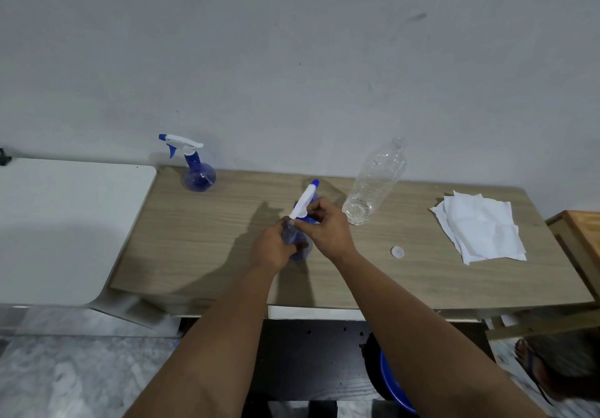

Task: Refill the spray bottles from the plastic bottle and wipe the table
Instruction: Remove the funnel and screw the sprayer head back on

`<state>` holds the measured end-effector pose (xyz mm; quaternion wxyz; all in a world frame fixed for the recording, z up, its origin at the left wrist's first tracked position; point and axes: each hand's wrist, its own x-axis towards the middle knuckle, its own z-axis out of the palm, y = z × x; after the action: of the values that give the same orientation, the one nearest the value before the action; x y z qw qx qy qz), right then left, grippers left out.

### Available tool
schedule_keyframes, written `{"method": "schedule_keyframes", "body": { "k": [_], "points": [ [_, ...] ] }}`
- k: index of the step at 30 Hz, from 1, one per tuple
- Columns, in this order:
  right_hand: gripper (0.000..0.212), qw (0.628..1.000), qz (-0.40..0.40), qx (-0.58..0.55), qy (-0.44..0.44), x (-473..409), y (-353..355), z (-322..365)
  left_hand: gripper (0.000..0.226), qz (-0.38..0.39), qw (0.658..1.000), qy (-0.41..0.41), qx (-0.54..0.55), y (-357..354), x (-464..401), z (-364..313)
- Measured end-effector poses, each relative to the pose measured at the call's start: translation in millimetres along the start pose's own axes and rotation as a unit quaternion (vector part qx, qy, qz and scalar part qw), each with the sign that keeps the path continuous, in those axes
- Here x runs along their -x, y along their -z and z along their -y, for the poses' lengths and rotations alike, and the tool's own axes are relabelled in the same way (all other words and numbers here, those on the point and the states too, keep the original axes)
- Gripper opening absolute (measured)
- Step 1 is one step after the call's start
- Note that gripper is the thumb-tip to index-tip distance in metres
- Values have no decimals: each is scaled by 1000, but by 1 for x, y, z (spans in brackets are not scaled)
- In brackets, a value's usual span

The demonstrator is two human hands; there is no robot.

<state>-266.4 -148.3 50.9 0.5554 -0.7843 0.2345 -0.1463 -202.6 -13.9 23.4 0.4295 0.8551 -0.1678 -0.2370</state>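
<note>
While our left hand (276, 248) gripped the spray bottle (297, 239) upright at mid-table, our right hand (326, 227) pinched its white spray head (303, 205) directly above; the open plastic bottle (373, 183) stood just right.

A plain grey wall (292, 44) fills the upper half. At left sits a white surface (65, 222) with rounded corners. At far right — a wooden edge of furniture (581, 232). Below, marbled floor (65, 369) and a blue basin (393, 385) — partly hidden.
</note>
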Motion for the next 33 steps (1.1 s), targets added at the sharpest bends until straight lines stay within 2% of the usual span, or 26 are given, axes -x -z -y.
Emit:
{"method": "schedule_keyframes", "body": {
  "k": [2,4,6,9,13,16,20,24,27,30,33],
  "points": [
    [41,1000,-27,6,-12,3,-7,1,36,-4,1000,9,-18,0,0,-1],
    [51,1000,-16,-13,-1,5,-10,0,34,-11,999,6,-35,0,0,-1],
    [45,1000,2,-9,23,6,-9,-2,34,-8,1000,-8,-10,1,0,0],
    [28,999,19,10,41,7,-4,-6,16,-7,1000,-21,0,2,2,-1],
    [35,1000,7,-10,-9,3,-3,-5,33,-6,1000,-13,-6,2,4,-6],
    [44,1000,13,-17,10,4,-3,-3,37,-5,1000,-10,0,1,3,-4],
    [30,999,23,-11,20,5,0,-6,36,-3,1000,-18,17,1,4,-2],
    [38,1000,19,-22,2,5,0,-4,42,-4,1000,-11,14,1,5,-4],
    [26,1000,14,-14,17,7,1,-7,40,-1,1000,0,22,-1,3,0],
    [32,1000,-2,-26,-7,10,2,-5,40,-3,1000,1,24,-3,3,0],
    [33,999,10,-30,11,11,2,-3,41,-4,1000,-1,28,-2,3,1]
  ]
}}
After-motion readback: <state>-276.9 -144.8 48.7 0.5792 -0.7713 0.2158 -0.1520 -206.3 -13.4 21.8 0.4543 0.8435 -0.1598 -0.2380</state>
